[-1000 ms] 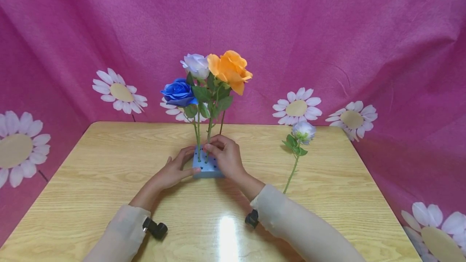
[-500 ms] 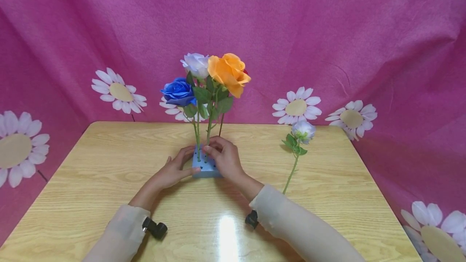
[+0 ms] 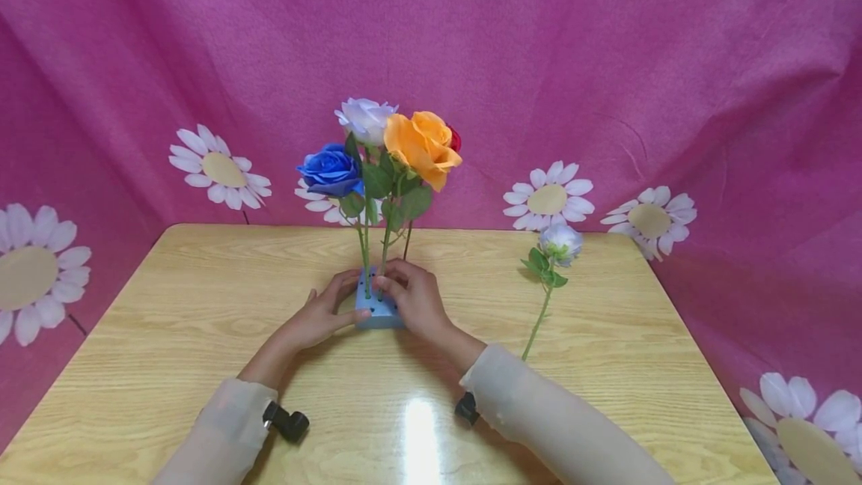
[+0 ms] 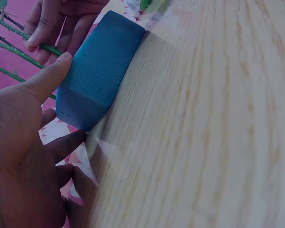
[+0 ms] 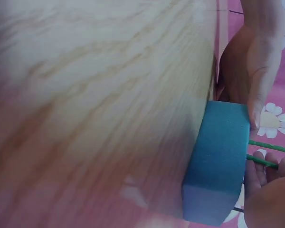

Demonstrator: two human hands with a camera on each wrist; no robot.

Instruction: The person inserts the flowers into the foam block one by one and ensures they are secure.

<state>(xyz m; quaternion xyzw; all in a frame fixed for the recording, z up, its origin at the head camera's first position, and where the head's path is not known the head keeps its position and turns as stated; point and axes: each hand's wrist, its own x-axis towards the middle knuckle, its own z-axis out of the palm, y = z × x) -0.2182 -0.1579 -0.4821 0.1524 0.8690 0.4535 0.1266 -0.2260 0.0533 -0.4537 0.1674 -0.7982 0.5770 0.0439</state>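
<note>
A light-blue foam block (image 3: 382, 322) with holes in its top stands on the table. My left hand (image 3: 315, 320) holds it at its left end, thumb over the front top edge. Between thumb and fingers, my right hand (image 3: 420, 304) pinches the green stem of an orange rose (image 3: 419, 147), low down near the block. A blue rose (image 3: 330, 171) and a pale lilac rose (image 3: 366, 120) rise from the block on the left. Behind the orange bloom shows part of a red flower (image 3: 456, 141). In the right wrist view the stems (image 5: 266, 162) meet the block's top.
A pale lilac flower (image 3: 560, 243) with green leaves lies on the wooden table (image 3: 606, 365) to the right. A pink cloth (image 3: 471, 36) printed with daisies hangs behind and at the sides. Each sleeve carries a small black camera (image 3: 289, 423).
The orange rose has sunk lower, and more of the red flower shows behind it. My right hand has shifted slightly left. The left hand and the block stay in place.
</note>
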